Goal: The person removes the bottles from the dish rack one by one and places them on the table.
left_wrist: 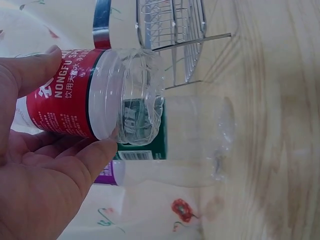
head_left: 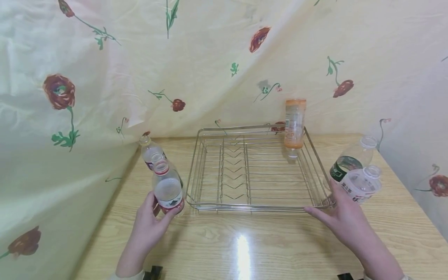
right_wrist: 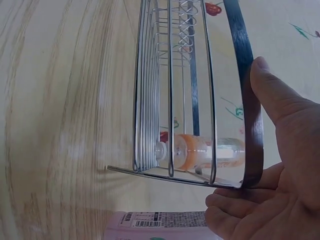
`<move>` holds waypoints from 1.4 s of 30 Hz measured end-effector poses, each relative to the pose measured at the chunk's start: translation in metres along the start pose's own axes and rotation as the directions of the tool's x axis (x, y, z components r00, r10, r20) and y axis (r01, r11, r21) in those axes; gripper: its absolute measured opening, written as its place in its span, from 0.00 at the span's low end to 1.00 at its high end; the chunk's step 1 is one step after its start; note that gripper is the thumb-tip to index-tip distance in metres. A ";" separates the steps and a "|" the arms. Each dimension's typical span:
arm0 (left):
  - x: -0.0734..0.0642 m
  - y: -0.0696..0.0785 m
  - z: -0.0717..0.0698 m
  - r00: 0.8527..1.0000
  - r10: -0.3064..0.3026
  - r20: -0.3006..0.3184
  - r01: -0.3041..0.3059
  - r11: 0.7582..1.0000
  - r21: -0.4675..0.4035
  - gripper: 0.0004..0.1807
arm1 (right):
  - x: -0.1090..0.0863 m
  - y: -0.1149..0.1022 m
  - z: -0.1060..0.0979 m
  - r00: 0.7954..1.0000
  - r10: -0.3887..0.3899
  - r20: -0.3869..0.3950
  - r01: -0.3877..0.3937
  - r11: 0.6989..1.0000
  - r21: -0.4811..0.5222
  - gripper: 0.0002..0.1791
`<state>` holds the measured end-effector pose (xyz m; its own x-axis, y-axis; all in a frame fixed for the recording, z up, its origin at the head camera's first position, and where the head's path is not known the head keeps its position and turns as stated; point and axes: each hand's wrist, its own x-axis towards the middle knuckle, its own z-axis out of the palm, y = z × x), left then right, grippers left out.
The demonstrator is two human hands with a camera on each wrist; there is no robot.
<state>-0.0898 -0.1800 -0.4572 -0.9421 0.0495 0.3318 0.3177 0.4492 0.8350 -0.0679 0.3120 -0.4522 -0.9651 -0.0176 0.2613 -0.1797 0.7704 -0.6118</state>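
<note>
My left hand (head_left: 150,221) grips a clear plastic bottle (head_left: 168,190) with a red-and-white label, thumb on one side and fingers on the other. It is uncapped and upright, its base raised off the wooden table in the left wrist view. Right behind it stand a green-labelled bottle (left_wrist: 190,135) and a purple-labelled bottle (head_left: 151,149). My right hand (head_left: 344,208) holds the front right corner of a metal wire rack (head_left: 246,206), thumb on the front rim and fingers bent around the side. Inside the rack, at its back right, an orange-labelled bottle (head_left: 294,120) stands upside down.
Just right of the rack stand a clear bottle (head_left: 353,157) with a dark green label and a pink-labelled bottle (head_left: 362,182), beside my right hand. A flowered cloth (head_left: 217,70) hangs behind and along both sides of the wooden table (head_left: 217,241).
</note>
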 end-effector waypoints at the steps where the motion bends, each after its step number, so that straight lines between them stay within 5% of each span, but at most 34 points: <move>1: 0.000 0.000 0.000 1.000 -0.003 0.001 0.003 1.000 -0.002 0.33 | 0.000 0.000 0.000 1.000 0.001 0.000 -0.001 1.000 -0.001 0.64; 22: 0.000 -0.019 0.004 0.990 -0.130 0.048 0.133 0.990 -0.052 0.38 | 0.003 0.005 0.007 1.000 0.021 0.005 -0.022 0.998 0.066 0.65; 42: 0.002 -0.024 0.008 0.984 -0.169 0.055 0.173 0.982 -0.070 0.39 | 0.002 0.015 0.010 1.000 0.016 -0.011 -0.015 0.994 0.106 0.64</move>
<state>-0.1005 -0.1836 -0.4803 -0.9867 0.0213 0.1614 0.1570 0.3874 0.9084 -0.0749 0.3168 -0.4681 -0.9658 0.0017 0.2594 -0.1844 0.6990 -0.6910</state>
